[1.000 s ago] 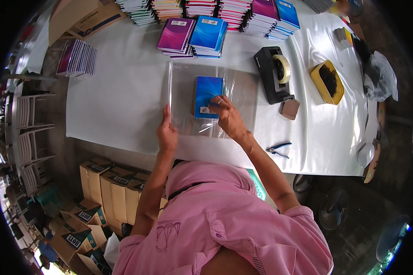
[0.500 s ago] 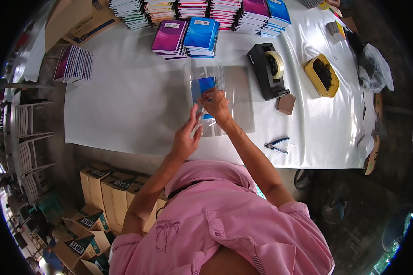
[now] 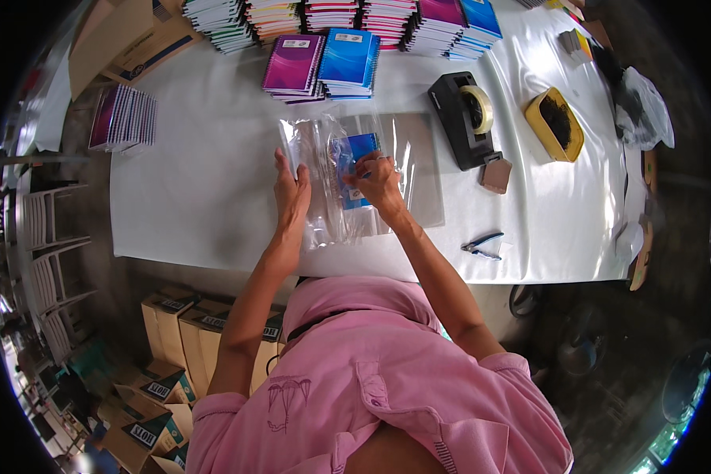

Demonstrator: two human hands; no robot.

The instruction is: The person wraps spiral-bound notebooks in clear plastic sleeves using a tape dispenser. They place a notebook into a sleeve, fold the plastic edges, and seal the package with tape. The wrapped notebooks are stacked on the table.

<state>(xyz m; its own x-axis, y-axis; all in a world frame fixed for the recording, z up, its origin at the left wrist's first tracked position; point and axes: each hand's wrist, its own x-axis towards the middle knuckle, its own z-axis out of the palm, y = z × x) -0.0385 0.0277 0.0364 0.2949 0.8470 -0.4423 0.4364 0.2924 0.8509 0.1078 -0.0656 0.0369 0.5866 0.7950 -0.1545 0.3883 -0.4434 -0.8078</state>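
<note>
A blue spiral notebook point(image 3: 360, 144) lies under or within a crinkled clear plastic sheet point(image 3: 320, 213) near the table's front. My left hand point(image 3: 292, 197) is at the sheet's left side, with a raised fold of plastic between thumb and fingers. Over the notebook's middle, my right hand point(image 3: 379, 186) has its fingers curled into a pinch; what they grip is hidden. Beneath, a flat greyish sheet or board point(image 3: 423, 182) reaches out to the right.
Stacked purple notebooks point(image 3: 294, 63) and blue notebooks point(image 3: 347, 59) stand behind, with more stacks farther back. To the right are a black tape dispenser point(image 3: 454, 122), a yellow tub point(image 3: 561, 130) of black bits and blue-handled pliers point(image 3: 482, 246). More notebooks point(image 3: 122, 118) sit far left.
My left hand has moved left from the notebook, and the plastic has spread out leftward with it. My right hand stays over the notebook, its fingers still curled.
</note>
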